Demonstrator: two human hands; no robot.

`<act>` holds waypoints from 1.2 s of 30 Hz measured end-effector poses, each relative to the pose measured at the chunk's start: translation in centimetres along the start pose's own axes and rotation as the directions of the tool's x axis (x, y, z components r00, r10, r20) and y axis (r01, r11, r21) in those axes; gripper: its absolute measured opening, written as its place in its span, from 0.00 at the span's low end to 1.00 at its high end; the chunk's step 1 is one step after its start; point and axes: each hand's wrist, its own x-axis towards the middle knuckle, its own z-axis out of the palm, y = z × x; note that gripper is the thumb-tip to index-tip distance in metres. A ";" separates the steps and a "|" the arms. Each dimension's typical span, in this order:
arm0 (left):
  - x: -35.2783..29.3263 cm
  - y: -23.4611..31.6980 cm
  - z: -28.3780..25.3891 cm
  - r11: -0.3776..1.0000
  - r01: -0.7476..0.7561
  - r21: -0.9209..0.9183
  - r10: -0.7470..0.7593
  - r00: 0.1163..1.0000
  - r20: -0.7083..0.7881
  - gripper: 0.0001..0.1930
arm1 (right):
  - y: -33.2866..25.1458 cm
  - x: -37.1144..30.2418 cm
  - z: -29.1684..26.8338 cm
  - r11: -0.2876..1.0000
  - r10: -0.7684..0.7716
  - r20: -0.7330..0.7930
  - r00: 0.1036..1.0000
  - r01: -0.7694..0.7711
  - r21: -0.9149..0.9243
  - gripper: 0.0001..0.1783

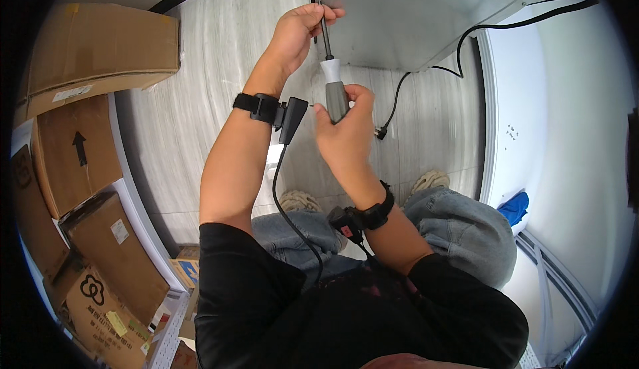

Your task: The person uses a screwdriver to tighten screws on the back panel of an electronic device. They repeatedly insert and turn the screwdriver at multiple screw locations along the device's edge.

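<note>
A screwdriver [337,96] with a grey and white handle points away from me, its shaft reaching the left edge of a large silver metal panel [399,19]. My right hand [347,126] is closed round the grey part of the handle. Farther up, my left hand [297,33] pinches the shaft close to its tip, with the fingers against the panel. The tip meets the panel near its upper left edge; whatever it touches there is too small to make out.
A black power cord [459,53] runs from the panel's right to a plug [381,133] on the floor. Cardboard boxes [103,43] are stacked along the left, some on a white shelf [143,236]. A blue cloth-like item [514,207] lies by the right wall. Cables hang from both wrist straps.
</note>
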 end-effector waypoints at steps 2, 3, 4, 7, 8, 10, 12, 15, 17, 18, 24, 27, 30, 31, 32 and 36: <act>-0.1 0.2 0.0 1.000 -0.005 -0.005 0.005 1.000 0.015 0.12 | 0.0 0.1 -0.3 0.961 0.180 0.096 0.979 -0.196 0.196 0.24; -0.1 0.3 0.0 1.000 -0.008 -0.011 0.008 1.000 0.024 0.12 | -0.9 0.4 -0.9 0.843 0.338 0.216 0.916 -0.397 0.362 0.24; -0.1 0.3 -0.2 1.000 -0.001 -0.009 0.001 0.999 0.043 0.12 | -1.4 0.6 -1.4 0.657 0.453 0.358 0.816 -0.578 0.484 0.24; -0.1 0.2 -0.8 1.000 0.018 -0.001 -0.018 0.996 0.086 0.13 | -1.2 1.2 -2.2 0.160 0.434 0.600 0.673 -0.712 0.683 0.23; -0.1 0.2 -0.9 1.000 0.023 -0.003 -0.022 0.996 0.092 0.13 | -1.4 1.2 -2.0 0.329 0.461 0.547 0.699 -0.707 0.626 0.23; 0.1 0.1 -0.9 0.999 0.031 0.014 -0.032 0.995 0.091 0.13 | -1.6 0.8 -1.4 0.624 0.486 0.433 0.759 -0.648 0.436 0.22; 0.2 0.2 -0.9 0.998 0.036 0.051 -0.040 0.996 0.078 0.13 | -1.3 0.3 -0.6 0.974 0.164 0.120 0.979 -0.180 0.137 0.22; 0.2 0.4 -0.9 0.995 0.038 0.088 -0.045 0.996 0.080 0.13 | -0.8 0.3 0.0 1.000 0.000 0.075 0.997 0.002 -0.026 0.24; 0.1 0.3 -1.0 0.998 0.027 0.058 -0.032 0.996 0.089 0.12 | -1.1 0.4 -0.1 0.929 0.236 0.192 0.953 -0.279 0.244 0.25; 0.1 0.3 -1.0 0.999 0.021 0.040 -0.025 0.995 0.092 0.12 | -1.9 0.7 -0.6 0.744 0.394 0.325 0.860 -0.506 0.437 0.25; 0.5 0.3 -1.1 0.983 0.040 0.181 -0.059 0.993 0.100 0.13 | -1.2 0.3 0.8 0.974 0.190 0.064 0.980 -0.196 0.116 0.21; 0.3 0.1 -0.9 0.992 0.027 0.127 -0.038 0.996 0.082 0.13 | -1.4 1.1 -0.3 0.628 0.482 0.352 0.802 -0.597 0.499 0.20; -0.2 0.5 -1.0 0.998 0.037 0.046 -0.042 0.993 0.106 0.13 | -1.0 1.6 -1.3 -0.154 0.375 0.737 0.562 -0.747 0.647 0.19; -0.2 0.4 -1.1 0.999 0.026 0.042 -0.030 0.993 0.113 0.12 | -0.9 1.5 -1.3 -0.335 0.276 0.782 0.559 -0.706 0.624 0.19; 0.0 0.2 -1.2 0.999 0.014 0.038 -0.018 0.993 0.119 0.12 | -0.9 1.5 -1.2 -0.197 0.369 0.742 0.559 -0.733 0.651 0.17; 0.4 -0.2 -1.2 1.000 -0.008 0.025 0.005 0.993 0.117 0.12 | -1.9 0.7 0.0 0.371 0.627 0.425 0.653 -0.730 0.574 0.14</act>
